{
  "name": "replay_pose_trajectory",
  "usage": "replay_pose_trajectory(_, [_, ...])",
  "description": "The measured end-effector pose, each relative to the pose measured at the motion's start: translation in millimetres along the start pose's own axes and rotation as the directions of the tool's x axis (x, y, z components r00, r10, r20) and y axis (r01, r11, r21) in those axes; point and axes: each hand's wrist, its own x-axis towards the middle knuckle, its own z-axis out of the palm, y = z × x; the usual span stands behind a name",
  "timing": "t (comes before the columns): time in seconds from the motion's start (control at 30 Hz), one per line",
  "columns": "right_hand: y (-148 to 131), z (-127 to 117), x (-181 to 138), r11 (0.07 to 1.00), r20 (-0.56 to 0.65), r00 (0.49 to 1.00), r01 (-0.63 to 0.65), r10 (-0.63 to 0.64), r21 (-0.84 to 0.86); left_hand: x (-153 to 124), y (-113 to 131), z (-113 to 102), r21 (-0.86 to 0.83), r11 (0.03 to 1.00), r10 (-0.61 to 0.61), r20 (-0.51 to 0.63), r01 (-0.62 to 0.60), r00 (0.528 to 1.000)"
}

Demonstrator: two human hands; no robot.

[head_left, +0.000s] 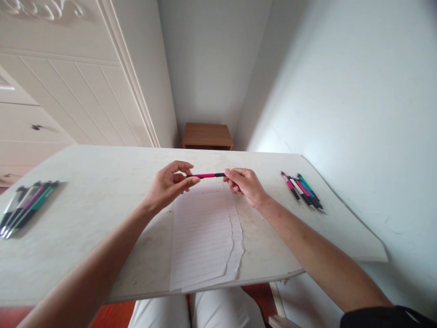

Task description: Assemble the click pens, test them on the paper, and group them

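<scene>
A pink pen (206, 176) with a black grip is held level between my two hands, above the top of some lined paper sheets (201, 237). My left hand (170, 183) pinches its left end between thumb and fingers. On the right, my right hand (244, 184) grips the black end, hiding its tip. The paper has a torn right edge and lies on the white table in front of me.
Several pens (303, 191) in pink, blue and green lie at the right of the white table (102, 182). Another group of pens (27, 207) rests at the left. A wooden box-like stand (207, 134) is beyond the table, between cabinet and wall.
</scene>
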Motion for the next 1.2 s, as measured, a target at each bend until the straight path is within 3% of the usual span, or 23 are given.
replay_pose_trajectory(0.3, [1,2,-2,1.000,0.019,1.000,0.003,-0.003,0.005,-1,5,-1,0.258,0.966,0.021,-0.008,-0.019,1.000])
replay_pose_trajectory(0.37, [1,3,-2,1.000,0.024,1.000,-0.001,0.002,-0.006,-1,5,0,0.244,0.970,-0.005,-0.012,0.008,1.000])
replay_pose_trajectory(0.5, [1,1,0,1.000,0.015,1.000,-0.007,0.007,-0.004,0,4,0,0.055,0.997,-0.055,0.015,0.054,0.998])
replay_pose_trajectory(0.6, [2,-2,2,1.000,-0.007,1.000,-0.003,0.003,0.024,-1,2,-1,0.027,0.999,0.034,-0.013,-0.034,0.999])
replay_pose_trajectory(0.73, [3,-5,4,0.998,-0.024,1.000,0.009,-0.007,0.057,1,-3,-2,0.269,0.936,0.238,-0.012,-0.226,0.971])
replay_pose_trajectory(0.83, [3,-4,4,0.998,-0.027,1.000,-0.007,0.009,0.057,2,-7,-2,0.362,0.892,0.293,-0.006,-0.271,0.956])
replay_pose_trajectory(1.1, [3,-3,3,0.997,-0.008,1.000,-0.023,0.023,0.078,0,-3,-2,0.420,0.899,0.135,0.012,-0.127,0.991])
replay_pose_trajectory(1.2, [3,-4,3,0.996,-0.001,1.000,-0.031,0.031,0.081,-1,-4,-2,0.337,0.937,0.088,0.016,-0.088,0.996])
